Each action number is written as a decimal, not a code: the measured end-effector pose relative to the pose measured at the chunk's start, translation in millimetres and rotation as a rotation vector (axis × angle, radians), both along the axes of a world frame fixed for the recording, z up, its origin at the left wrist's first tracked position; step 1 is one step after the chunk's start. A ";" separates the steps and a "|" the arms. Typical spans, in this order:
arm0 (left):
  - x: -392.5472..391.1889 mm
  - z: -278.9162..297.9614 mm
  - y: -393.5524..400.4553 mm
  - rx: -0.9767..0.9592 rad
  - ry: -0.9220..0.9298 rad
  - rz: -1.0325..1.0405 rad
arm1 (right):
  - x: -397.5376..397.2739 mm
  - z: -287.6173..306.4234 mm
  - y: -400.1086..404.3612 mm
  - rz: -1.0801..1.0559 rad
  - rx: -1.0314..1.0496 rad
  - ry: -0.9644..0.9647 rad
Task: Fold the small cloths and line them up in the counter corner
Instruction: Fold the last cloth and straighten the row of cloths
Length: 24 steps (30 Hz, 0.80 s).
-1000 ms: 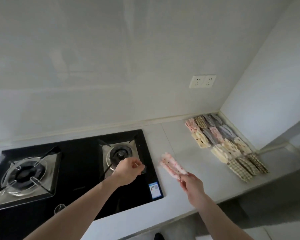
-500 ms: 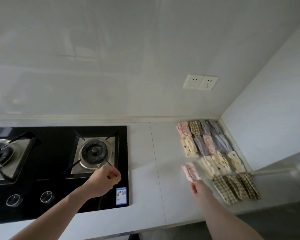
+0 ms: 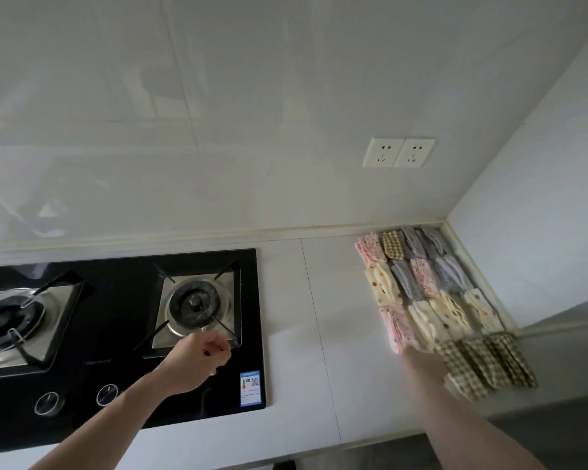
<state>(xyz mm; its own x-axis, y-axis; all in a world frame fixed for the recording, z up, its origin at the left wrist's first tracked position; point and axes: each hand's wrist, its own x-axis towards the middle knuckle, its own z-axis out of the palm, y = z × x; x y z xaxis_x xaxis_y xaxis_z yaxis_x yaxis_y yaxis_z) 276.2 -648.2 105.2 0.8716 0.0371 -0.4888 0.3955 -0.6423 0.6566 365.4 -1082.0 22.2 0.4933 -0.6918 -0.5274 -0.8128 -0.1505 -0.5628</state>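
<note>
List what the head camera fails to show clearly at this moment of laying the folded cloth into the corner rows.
- Right hand, head view: motion-blurred, so its grip on the pink floral folded cloth cannot be told.
- Left hand, head view: its curled fingers hide whether it holds anything.
- Black glass gas hob: left burner cut off by the frame edge.
- Blue label on the hob: print too small to read.
</note>
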 end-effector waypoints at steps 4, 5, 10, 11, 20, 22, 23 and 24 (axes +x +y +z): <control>-10.0 -1.8 19.5 -0.004 0.000 0.019 | -12.6 15.9 57.6 0.230 -0.262 -0.146; -14.0 -2.2 26.5 -0.008 0.000 0.026 | -18.1 19.0 75.7 0.267 -0.224 -0.207; -40.1 -0.6 77.0 -0.039 -0.006 0.044 | -39.2 38.2 180.7 0.571 -0.058 -0.371; -47.7 0.8 92.1 -0.046 -0.011 0.053 | -46.3 43.7 207.4 0.638 -0.012 -0.386; -149.9 12.0 274.7 0.027 -0.030 0.290 | -115.0 74.1 443.8 1.122 0.223 -0.438; -176.4 15.3 310.8 0.042 -0.012 0.369 | -129.6 76.2 487.8 1.211 0.267 -0.412; -188.4 16.9 327.2 0.053 -0.008 0.401 | -136.1 77.6 507.4 1.264 0.285 -0.404; -199.7 18.3 343.0 0.068 -0.010 0.435 | -141.4 78.8 525.8 1.323 0.295 -0.396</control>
<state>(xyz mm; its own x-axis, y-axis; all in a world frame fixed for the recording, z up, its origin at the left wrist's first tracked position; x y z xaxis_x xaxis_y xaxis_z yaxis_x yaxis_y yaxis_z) 76.5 -305.2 123.5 0.7725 0.4334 -0.4641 0.6324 -0.4589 0.6241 224.1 -556.2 101.0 0.8294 0.5022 -0.2447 0.0513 -0.5046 -0.8618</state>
